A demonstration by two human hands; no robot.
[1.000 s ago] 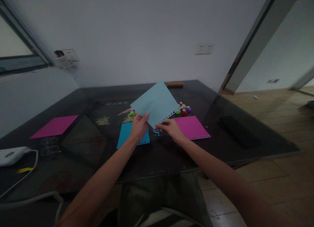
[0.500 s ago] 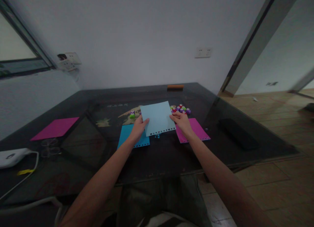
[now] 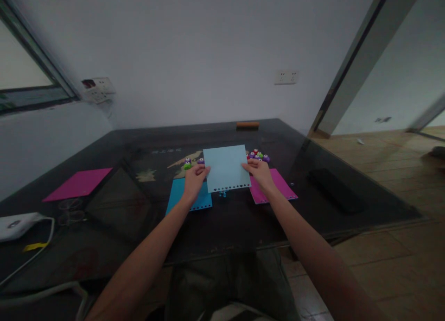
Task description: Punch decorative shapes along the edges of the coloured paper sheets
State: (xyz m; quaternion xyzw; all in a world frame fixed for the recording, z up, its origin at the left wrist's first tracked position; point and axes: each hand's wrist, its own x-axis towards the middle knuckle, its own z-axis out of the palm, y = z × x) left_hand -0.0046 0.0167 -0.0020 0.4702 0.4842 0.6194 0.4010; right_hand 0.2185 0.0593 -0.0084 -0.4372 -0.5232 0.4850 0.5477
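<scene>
A pale blue sheet of paper (image 3: 227, 168) is held up above the dark table, with a row of small punched shapes along its near edge. My left hand (image 3: 194, 181) pinches its left side, and my right hand (image 3: 260, 173) grips the right side. Below my left hand lies a bright blue sheet (image 3: 176, 196) with holes along its near edge. Under my right hand is a pink sheet (image 3: 278, 185), punched the same way. Tiny blue paper bits (image 3: 223, 194) are scattered on the table beneath the held paper.
Behind the paper sit several round, colourful eye-like craft punches (image 3: 266, 158), with a few more (image 3: 187, 163) to the left. Another pink sheet (image 3: 78, 184) and a pair of glasses (image 3: 71, 210) lie left. A black case (image 3: 335, 190) is at right; a brown roll (image 3: 247, 125) is at the back.
The pale blue paper has turned slightly straighter and shifted a little right. Both hands keep their hold on its sides.
</scene>
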